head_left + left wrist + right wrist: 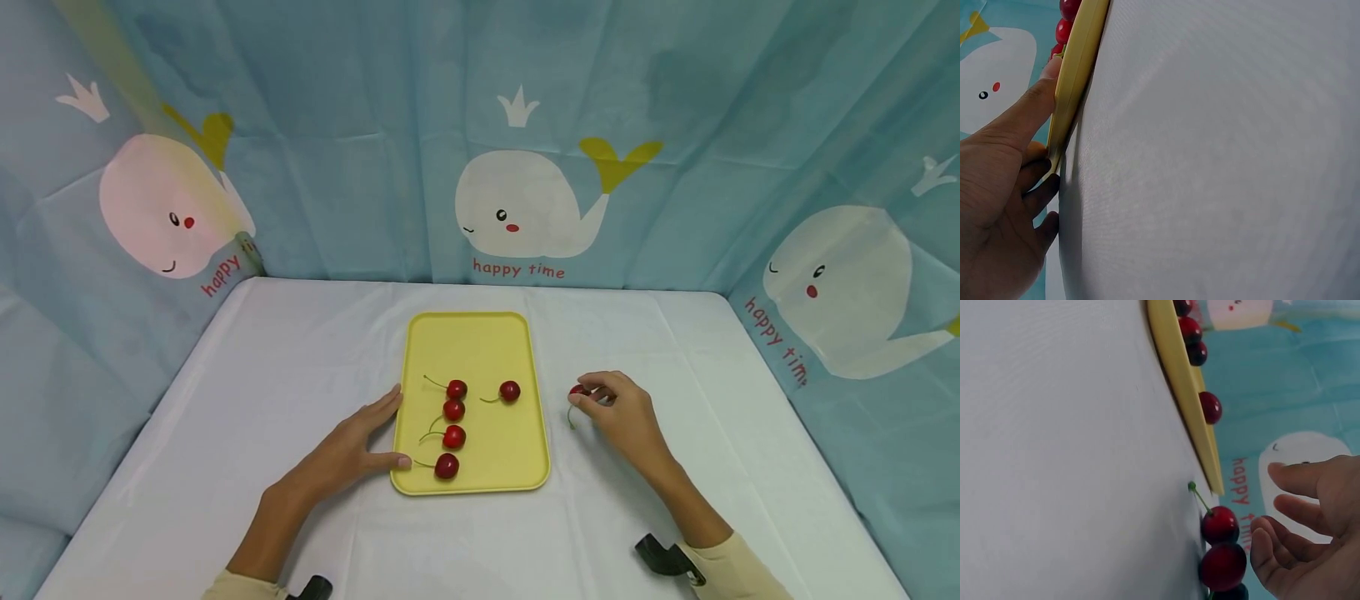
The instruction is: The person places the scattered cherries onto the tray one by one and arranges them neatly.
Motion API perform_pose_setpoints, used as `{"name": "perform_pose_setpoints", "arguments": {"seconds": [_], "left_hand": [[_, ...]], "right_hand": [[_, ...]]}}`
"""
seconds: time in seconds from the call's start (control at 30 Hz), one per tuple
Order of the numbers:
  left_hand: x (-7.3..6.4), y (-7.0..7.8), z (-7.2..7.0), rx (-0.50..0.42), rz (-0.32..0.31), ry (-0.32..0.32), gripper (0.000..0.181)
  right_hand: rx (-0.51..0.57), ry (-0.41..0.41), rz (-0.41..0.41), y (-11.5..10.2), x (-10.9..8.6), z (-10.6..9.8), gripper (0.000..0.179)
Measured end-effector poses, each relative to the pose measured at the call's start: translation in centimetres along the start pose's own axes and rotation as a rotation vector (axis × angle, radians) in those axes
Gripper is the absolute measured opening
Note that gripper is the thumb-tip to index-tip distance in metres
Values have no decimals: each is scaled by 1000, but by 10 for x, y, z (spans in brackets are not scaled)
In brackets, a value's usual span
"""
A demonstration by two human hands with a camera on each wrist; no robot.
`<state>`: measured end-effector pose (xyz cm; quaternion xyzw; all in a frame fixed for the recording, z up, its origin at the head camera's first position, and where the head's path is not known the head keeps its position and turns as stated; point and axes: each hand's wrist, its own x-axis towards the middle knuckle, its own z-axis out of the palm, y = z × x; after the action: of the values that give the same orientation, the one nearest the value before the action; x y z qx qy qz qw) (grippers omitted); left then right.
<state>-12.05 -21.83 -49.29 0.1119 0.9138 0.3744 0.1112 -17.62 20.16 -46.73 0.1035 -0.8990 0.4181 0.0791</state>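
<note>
A yellow tray (487, 350) lies on the white-covered table with several dark red stemmed cherries on it. Four of them form a column toward its left side, such as this cherry (446, 467), and a single cherry (510, 391) lies to their right. My left hand (341, 454) rests spread along the tray's left edge, its thumb over the rim. Right of the tray, my right hand (618, 412) hovers over a cherry (577, 390). In the right wrist view, its parted fingers sit just above a cherry (1223, 567) and others beside it on the cloth.
A white cloth (262, 358) covers the table. Blue curtains (360, 192) printed with whales rise behind it and along both sides. Each sleeve end carries a black strap-like device, such as the wrist device (667, 558) on the right.
</note>
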Motion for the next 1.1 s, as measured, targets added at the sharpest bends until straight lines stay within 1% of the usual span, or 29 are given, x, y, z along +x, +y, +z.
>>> {"name": "perform_pose_setpoints", "arguments": {"seconds": [0.17,0.4,0.6,0.9,1.1], "left_hand": [[0,-1,0,1,1,3,115],[0,-2,1,0,9,5,114],[-1,-1,0,-4,10,5,114],[0,0,0,-2,1,3,114],[0,1,0,-3,-1,4,114]], "right_hand": [[-22,26,15,6,-3,-9,29],[-100,76,9,17,-5,-20,29],[-119,100,14,26,-5,-28,31],[-144,84,51,34,-5,-33,32],[-163,39,112,38,-4,-34,36]]}}
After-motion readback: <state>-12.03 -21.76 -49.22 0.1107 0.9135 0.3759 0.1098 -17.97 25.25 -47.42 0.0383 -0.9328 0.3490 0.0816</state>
